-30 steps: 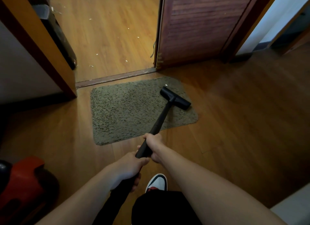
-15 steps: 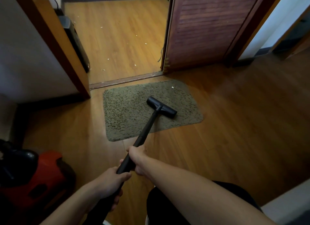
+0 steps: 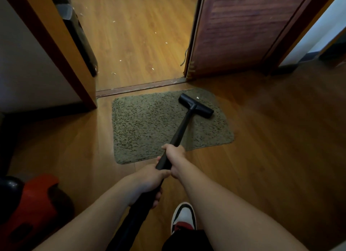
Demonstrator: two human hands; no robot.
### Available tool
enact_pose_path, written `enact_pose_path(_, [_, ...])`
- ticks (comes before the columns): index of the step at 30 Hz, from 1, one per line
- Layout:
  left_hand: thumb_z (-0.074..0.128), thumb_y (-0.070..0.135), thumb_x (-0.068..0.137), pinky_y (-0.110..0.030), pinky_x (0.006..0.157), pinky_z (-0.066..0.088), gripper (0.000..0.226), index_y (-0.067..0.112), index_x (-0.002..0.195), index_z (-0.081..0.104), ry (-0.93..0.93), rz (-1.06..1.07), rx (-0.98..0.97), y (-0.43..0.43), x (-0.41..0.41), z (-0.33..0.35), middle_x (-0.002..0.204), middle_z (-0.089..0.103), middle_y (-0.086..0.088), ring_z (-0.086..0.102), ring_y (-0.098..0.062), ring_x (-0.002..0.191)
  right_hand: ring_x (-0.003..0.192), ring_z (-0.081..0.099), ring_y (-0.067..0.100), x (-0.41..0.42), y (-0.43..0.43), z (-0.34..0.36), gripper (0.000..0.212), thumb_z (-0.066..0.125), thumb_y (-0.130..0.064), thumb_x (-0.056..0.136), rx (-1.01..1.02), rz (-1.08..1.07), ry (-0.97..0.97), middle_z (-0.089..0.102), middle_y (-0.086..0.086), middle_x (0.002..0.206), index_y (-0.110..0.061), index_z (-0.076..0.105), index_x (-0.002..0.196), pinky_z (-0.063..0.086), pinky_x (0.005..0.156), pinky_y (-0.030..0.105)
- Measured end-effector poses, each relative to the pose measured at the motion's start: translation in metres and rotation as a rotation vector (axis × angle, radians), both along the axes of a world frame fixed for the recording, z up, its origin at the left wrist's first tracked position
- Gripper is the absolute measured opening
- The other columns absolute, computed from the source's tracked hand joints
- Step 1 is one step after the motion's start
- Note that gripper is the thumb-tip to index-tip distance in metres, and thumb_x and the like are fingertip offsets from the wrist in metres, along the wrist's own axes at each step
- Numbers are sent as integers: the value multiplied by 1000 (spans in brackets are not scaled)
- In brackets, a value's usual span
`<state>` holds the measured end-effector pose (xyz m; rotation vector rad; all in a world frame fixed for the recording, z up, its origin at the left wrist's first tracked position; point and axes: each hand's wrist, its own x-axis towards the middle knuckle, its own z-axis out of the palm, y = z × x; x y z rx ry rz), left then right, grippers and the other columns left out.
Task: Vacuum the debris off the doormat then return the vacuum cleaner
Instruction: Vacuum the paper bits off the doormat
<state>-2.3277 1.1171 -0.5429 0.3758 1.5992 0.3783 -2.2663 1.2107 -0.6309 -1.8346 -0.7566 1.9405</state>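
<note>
The person's left forearm (image 3: 104,213) and right forearm (image 3: 234,213) are bare along all that shows, down to the left hand (image 3: 148,181) and right hand (image 3: 175,157). One shoe (image 3: 184,216) has a white toe edged in black, with red at the tongue. Beside it shows black trouser cloth (image 3: 187,242).

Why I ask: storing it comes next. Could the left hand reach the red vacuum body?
Probably yes: nothing lies between left hand and red vacuum body, though it must first release the wand.

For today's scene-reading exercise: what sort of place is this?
Probably a home hallway at a room's doorway: a doormat lies on wood flooring before a threshold strip, beside an open wooden door.
</note>
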Motion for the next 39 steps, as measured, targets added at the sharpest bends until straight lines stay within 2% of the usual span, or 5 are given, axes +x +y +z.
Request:
enact_pose_path(3, [48,32,101,-25,45,43,25,35,120,32,-25,39,10,25,2,-10,60,47,-8,46,-16,42,42,62,20,6,16,-9,32,65,-6,92,-25,-71,44,63,15,73,-6,51,121,53,45,29])
enact_pose_path(6, [47,30,102,-24,46,42,42,38,136,24,-24,54,25,39,4,-15,60,47,-8,46,-16,43,43,60,21,5,22,-17,31,62,-2,92,-42,-109,132,56,17,75,-7,47,118,53,48,32])
enact_pose_path(11, [53,32,99,-23,41,41,28,7,111,51,-50,63,33,53,9,-24,56,48,-6,46,-16,37,38,49,19,11,46,-19,15,53,-2,101,-8,-90,121,48,13,63,-12,41,103,47,41,27])
enact_pose_path(25, [53,28,99,-22,39,40,14,22,111,48,-83,124,80,31,16,-19,61,47,-5,44,-12,37,48,51,16,11,54,-16,30,51,1,99,-10,-51,87,51,10,70,-8,44,126,47,41,24])
enact_pose_path(39, [55,31,100,-24,39,40,23,18,115,44,-91,44,-123,-105,-23,30,57,51,-8,44,-18,40,44,57,17,-19,-94,20,48,48,-6,101,-109,37,83,56,11,71,-18,32,145,52,46,28])
